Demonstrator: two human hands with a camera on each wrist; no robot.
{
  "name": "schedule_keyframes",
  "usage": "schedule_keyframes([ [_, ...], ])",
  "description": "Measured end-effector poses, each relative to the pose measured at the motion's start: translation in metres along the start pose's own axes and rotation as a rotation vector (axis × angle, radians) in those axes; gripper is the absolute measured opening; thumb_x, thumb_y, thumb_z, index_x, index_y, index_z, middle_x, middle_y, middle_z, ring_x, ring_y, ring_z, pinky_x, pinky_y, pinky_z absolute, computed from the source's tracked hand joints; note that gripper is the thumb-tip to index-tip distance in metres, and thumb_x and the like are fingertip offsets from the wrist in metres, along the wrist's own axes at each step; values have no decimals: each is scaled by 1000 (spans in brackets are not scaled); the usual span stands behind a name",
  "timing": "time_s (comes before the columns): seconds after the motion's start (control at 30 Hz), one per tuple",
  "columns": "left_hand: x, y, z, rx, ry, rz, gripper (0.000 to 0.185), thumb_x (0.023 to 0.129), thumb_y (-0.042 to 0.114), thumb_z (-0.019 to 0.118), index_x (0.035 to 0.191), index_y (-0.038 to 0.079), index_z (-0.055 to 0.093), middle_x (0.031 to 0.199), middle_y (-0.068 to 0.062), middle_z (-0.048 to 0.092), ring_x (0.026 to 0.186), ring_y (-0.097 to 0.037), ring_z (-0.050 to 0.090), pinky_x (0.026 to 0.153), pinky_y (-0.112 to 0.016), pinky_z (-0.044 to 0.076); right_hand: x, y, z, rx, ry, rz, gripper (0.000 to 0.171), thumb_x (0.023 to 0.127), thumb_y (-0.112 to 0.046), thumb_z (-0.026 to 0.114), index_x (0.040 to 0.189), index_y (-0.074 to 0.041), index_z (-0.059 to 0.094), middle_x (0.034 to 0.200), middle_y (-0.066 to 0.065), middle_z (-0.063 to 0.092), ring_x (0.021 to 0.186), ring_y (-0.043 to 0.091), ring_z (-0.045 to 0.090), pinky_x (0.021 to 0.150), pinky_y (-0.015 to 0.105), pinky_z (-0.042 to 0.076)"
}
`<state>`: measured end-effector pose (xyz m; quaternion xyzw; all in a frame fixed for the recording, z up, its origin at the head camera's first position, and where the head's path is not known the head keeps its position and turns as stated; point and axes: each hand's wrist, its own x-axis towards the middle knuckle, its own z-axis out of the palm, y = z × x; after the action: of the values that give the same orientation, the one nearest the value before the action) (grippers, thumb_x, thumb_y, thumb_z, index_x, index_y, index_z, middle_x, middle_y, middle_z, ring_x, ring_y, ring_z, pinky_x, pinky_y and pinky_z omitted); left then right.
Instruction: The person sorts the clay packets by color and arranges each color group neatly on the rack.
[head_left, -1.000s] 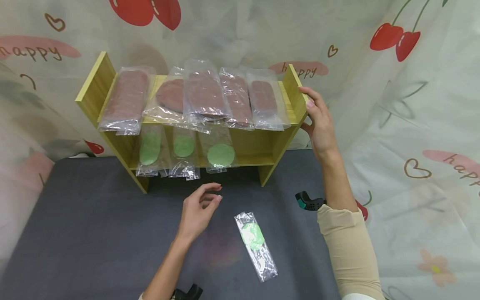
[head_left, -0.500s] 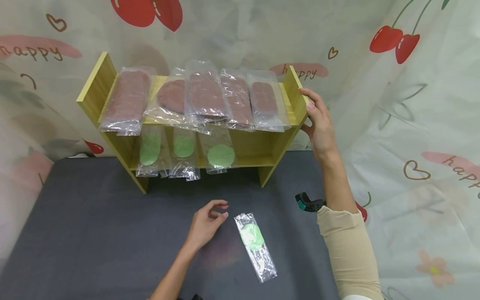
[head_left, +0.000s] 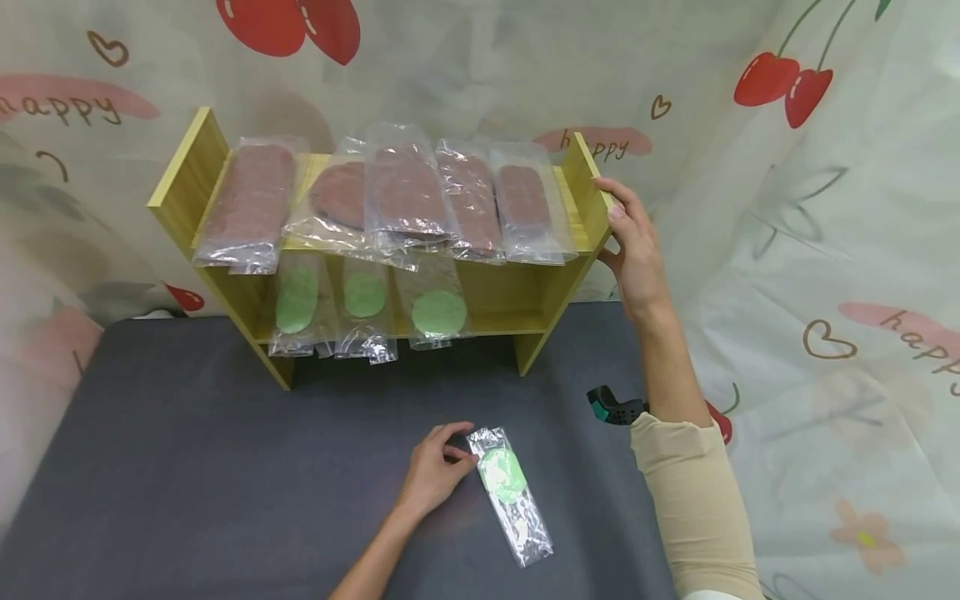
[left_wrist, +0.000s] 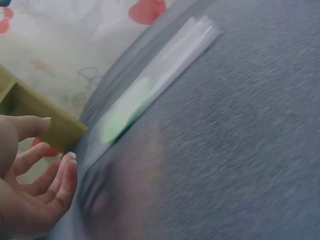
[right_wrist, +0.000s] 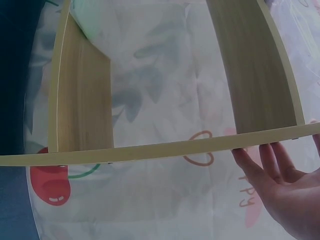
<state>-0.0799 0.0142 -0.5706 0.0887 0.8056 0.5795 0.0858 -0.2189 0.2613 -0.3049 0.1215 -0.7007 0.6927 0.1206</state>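
Observation:
A wooden two-tier shelf (head_left: 558, 292) stands at the back of the dark table. My right hand (head_left: 635, 250) rests its fingertips against the outer side of the shelf's right panel (right_wrist: 165, 148). In front of the shelf lies a flat clear plastic packet (head_left: 521, 525) with a green oval piece (head_left: 502, 475) inside. My left hand (head_left: 435, 471) is at the packet's upper left edge, fingers loosely bent and apart. Nothing is held between them in the left wrist view, where the packet (left_wrist: 175, 55) lies beyond the fingertips and looks blurred.
Several bagged reddish-brown slabs (head_left: 408, 187) lie on the upper tier and overhang its front edge. On the lower tier are three bagged green pieces (head_left: 438, 313). A printed curtain (head_left: 480, 67) hangs behind and to the right. Dark cloth (head_left: 187, 467) covers the table.
My left hand has moved right and toward me, from below the shelf to the edge of the green packet. The right hand has stayed on the shelf's side panel.

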Motion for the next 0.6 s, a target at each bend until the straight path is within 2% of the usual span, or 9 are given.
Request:
schedule_keyframes([
  [0.17, -5, -4, 17, 94, 3, 19, 51, 83, 14, 81, 131, 10, 63, 124, -15, 60, 93, -23, 67, 72, -30, 52, 0, 1, 0, -2, -3, -5, 37, 104, -26, 43, 139, -18, 55, 145, 4, 41, 118, 26, 45, 93, 48, 41],
  [0.37, -11, -7, 31, 183, 33, 43, 56, 76, 13, 86, 127, 7, 64, 122, -13, 59, 96, -25, 64, 72, -31, 53, 0, 1, 0, -2, -3, -2, 37, 104, -26, 44, 139, -18, 55, 144, 4, 42, 117, 26, 45, 94, 48, 41],
  [0.6, -14, -10, 43, 304, 41, 74, 60, 71, 19, 89, 126, 13, 66, 130, -7, 58, 107, -27, 56, 84, -43, 48, 0, 0, 0, -10, -1, -7, 38, 104, -27, 43, 140, -19, 54, 145, 4, 41, 118, 26, 45, 95, 49, 40],
])
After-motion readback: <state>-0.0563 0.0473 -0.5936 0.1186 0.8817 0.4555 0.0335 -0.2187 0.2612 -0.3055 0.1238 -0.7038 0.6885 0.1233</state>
